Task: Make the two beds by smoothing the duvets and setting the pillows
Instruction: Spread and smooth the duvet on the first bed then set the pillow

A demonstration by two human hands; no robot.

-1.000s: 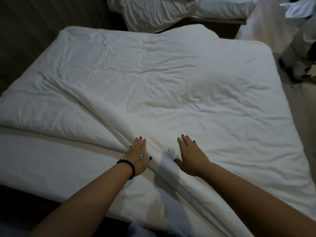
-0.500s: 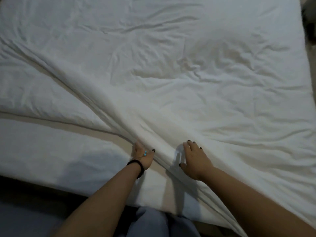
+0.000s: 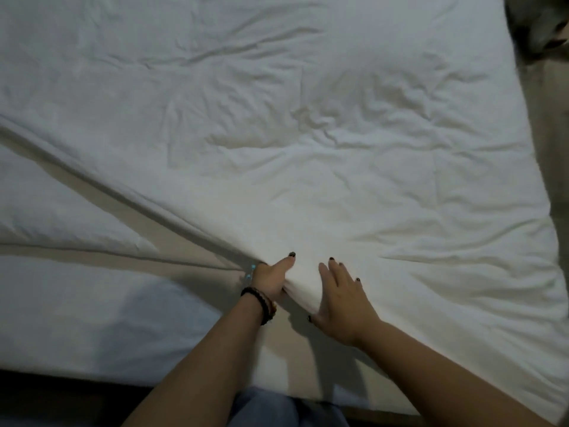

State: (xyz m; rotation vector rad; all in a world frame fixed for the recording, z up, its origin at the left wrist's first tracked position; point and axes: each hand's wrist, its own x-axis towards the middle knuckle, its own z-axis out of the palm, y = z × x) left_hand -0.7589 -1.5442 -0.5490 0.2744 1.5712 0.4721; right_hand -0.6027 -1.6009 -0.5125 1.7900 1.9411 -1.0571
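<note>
A wrinkled white duvet covers most of the bed, its near edge folded back along a diagonal ridge from the left side to my hands. My left hand grips that folded edge, thumb on top and fingers tucked under the cloth; a dark bracelet sits on the wrist. Beside it, my right hand lies flat on the duvet with straight fingers, pressing it down. The bare white sheet shows at the lower left. No pillow is in view.
The bed's near edge runs along the bottom, with dark floor below it. A strip of floor runs past the bed's right side. A dark blurred object sits at the top right corner.
My head has dropped closer, so the second bed has left the view. My left hand has gone from flat on the sheet to gripping the duvet's folded edge. The right hand stays on the duvet.
</note>
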